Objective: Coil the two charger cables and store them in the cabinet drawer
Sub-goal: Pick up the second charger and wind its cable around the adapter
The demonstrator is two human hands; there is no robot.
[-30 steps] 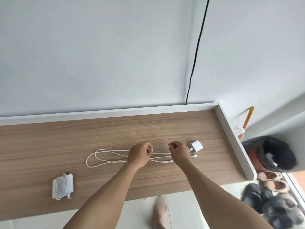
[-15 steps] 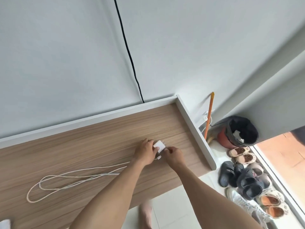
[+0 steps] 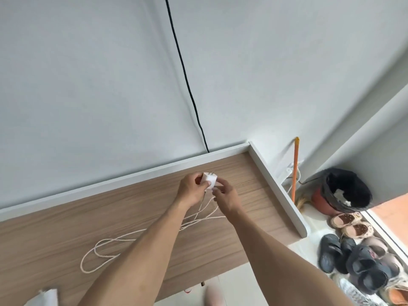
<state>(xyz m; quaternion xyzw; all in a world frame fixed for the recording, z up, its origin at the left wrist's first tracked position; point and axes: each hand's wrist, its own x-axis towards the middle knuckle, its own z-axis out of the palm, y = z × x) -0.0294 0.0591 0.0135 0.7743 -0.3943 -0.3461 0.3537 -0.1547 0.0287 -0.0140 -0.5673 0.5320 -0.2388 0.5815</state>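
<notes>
Spanning the lower view, the wood-grain cabinet top [image 3: 66, 235] carries a white cable [image 3: 106, 246] in loose loops, one end rising to the hands. The left hand [image 3: 192, 191] grips a white charger block [image 3: 209, 180] above the surface. The right hand [image 3: 227, 198] pinches the cable end just beneath it. A bundled second charger [image 3: 47, 298] pokes in at the bottom-left corner.

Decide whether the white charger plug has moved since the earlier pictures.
Yes. The charger plug lay on the tabletop; now the left hand and right hand hold it raised, nearer the white back rim.
</notes>
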